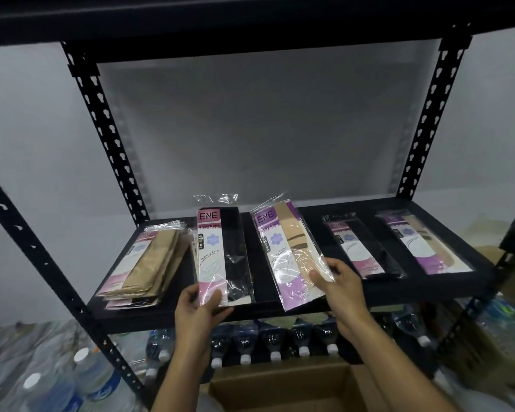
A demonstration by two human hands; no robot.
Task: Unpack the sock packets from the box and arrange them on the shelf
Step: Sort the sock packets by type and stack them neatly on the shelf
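Shelf (262, 263) held other packets (366, 248); left hand (199, 307) pinched a pink packet (220, 257), right hand (342, 288) a purple packet (289, 257); box (280, 380) contents unseen.

On the pink packet (220, 257) held in my left hand (201, 304), a dark red square at the top reads "ENE". Below it a small dark strip carries the number "45", and "Variety Color" runs up the card. The purple packet (289, 257) in my right hand (339, 281) shows "ENE" on a purple square. A pink-and-black packet (360, 248) further right bears a faint "ENE". All other print is too blurred to read.
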